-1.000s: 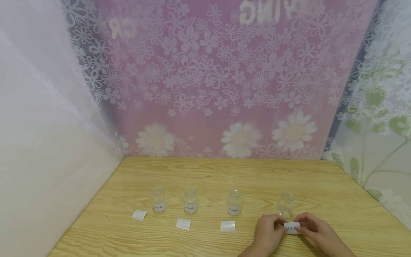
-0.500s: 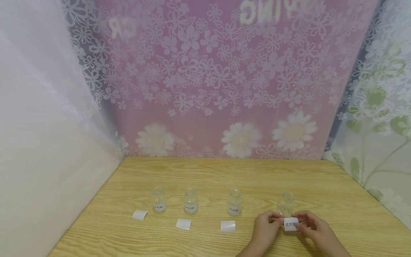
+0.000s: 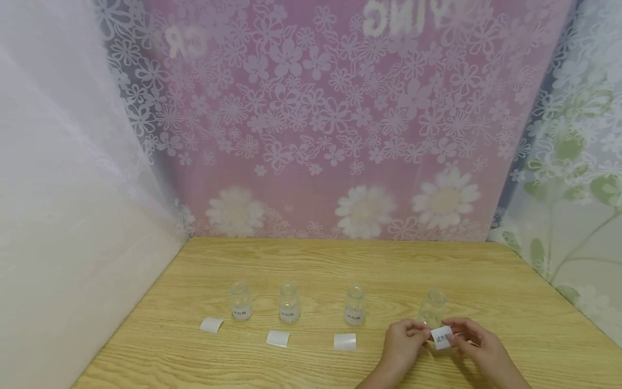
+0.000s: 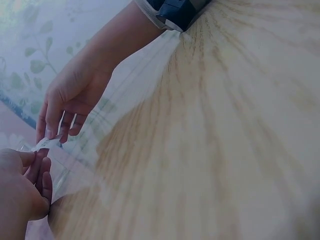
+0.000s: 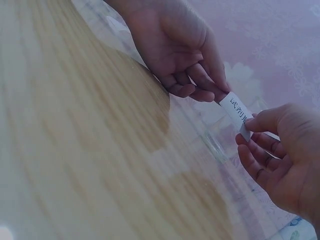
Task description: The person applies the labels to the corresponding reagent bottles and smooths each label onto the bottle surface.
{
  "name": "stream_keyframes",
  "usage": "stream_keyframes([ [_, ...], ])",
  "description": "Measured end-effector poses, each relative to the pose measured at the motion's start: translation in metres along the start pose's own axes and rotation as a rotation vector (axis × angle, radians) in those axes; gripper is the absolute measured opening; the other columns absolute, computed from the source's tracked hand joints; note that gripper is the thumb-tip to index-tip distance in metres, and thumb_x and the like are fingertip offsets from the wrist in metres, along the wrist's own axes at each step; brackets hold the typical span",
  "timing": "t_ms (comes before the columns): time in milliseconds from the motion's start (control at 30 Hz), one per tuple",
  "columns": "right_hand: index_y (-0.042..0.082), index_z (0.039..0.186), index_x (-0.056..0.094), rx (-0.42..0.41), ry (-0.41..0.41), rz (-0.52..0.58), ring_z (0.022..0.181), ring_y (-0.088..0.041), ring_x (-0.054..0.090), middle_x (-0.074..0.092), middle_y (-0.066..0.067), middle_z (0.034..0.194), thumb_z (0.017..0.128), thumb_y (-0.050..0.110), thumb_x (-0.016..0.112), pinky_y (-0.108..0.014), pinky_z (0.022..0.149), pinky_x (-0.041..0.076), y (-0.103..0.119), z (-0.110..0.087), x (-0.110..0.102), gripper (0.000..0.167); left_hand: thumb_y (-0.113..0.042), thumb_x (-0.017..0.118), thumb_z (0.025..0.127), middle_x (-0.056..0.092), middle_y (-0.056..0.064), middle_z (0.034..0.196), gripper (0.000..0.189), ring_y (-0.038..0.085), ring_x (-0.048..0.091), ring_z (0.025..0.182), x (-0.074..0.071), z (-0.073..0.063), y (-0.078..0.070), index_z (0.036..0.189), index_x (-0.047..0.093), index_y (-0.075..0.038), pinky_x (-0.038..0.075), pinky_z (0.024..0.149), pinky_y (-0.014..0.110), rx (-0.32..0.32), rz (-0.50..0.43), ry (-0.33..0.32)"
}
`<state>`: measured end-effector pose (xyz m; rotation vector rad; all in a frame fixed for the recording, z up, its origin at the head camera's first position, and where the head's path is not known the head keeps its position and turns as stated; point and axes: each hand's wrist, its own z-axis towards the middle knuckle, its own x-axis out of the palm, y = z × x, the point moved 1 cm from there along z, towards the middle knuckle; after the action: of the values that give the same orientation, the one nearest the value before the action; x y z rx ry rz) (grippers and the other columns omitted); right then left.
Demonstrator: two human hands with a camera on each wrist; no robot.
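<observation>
A small white label [image 3: 441,337] with printed black characters is held up between my two hands, tilted slightly. My left hand [image 3: 401,344] pinches its left edge with thumb and forefinger. The right hand [image 3: 478,346] pinches the right side, its thumb covering the last printed character. In the right wrist view, the label [image 5: 236,112] spans from one set of fingertips to the other. Just behind the hands stands a clear glass bottle [image 3: 432,308], open at the top; its lower front is hidden by the label and fingers.
Three more glass bottles, the left [image 3: 240,301], middle [image 3: 289,302] and right one [image 3: 355,305], stand in a row, each with a printed label low on its front. Before them lie three blank white paper pieces [image 3: 211,324]. Floral curtains [image 3: 311,135] enclose the wooden table [image 3: 311,259].
The label has turned from nearly edge-up to facing me, rising a little and then tilting. Both hands have shifted only slightly. The bottles and paper pieces have stayed put.
</observation>
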<state>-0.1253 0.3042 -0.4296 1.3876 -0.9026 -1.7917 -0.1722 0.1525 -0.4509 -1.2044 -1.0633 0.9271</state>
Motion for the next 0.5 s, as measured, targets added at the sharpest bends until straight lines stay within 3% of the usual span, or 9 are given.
stream_keyframes([
  [267,-0.008,0.111,0.048,-0.064,-0.03,0.039,0.071,-0.011,0.056,0.06,-0.002,0.09,0.089,0.0,0.057,-0.029,0.054,0.049,-0.0015,0.0001,0.0005,0.025,0.002,0.066,0.081,0.064,-0.001,0.067,0.005,0.008,0.059,0.059,-0.0003,-0.0023,-0.0029,0.078,0.067,-0.001,0.048,0.055,0.017,0.005,-0.05,0.027],
  [500,-0.001,0.093,0.056,-0.09,-0.043,-0.033,0.069,-0.01,0.056,0.059,0.002,0.083,0.089,0.002,0.058,-0.027,0.054,0.049,-0.002,-0.0007,-0.0001,0.005,0.001,0.066,0.081,0.061,-0.005,0.067,0.004,0.006,0.057,0.059,-0.0003,-0.0047,-0.0058,0.078,0.069,-0.001,0.047,0.055,0.017,0.026,-0.025,0.071],
])
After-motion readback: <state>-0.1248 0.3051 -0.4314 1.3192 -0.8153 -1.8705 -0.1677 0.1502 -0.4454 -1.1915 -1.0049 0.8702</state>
